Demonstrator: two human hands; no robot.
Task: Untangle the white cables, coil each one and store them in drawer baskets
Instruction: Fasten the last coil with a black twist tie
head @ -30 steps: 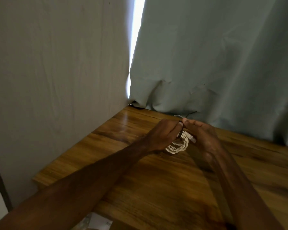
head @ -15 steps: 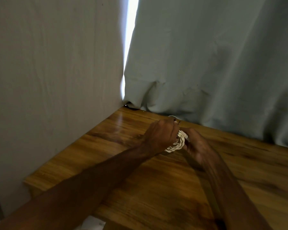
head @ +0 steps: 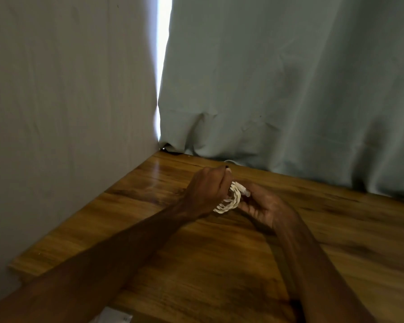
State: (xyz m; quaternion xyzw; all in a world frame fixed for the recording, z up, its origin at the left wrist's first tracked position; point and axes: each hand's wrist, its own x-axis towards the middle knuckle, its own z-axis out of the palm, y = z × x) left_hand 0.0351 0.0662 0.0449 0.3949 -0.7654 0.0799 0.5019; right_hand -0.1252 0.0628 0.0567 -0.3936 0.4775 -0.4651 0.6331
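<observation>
A small coil of white braided cable (head: 230, 201) hangs between my two hands above the wooden table (head: 219, 264). My left hand (head: 205, 190) grips the coil's left side with its fingers curled over it. My right hand (head: 264, 206) holds the coil's right side, where a white plug end (head: 243, 191) sticks out above its fingers. Part of the coil is hidden inside both hands. No drawer basket is in view.
A grey wall (head: 68, 113) bounds the table on the left and a grey-green curtain (head: 289, 89) hangs along the back, with a bright gap between them. A thin cable end (head: 229, 161) shows under the curtain. A white object (head: 117, 318) peeks in at the bottom edge.
My hands have turned the coil a little. My right hand has dropped lower and more to the right of it, and the plug end now shows above its fingers. The view has shifted slightly.
</observation>
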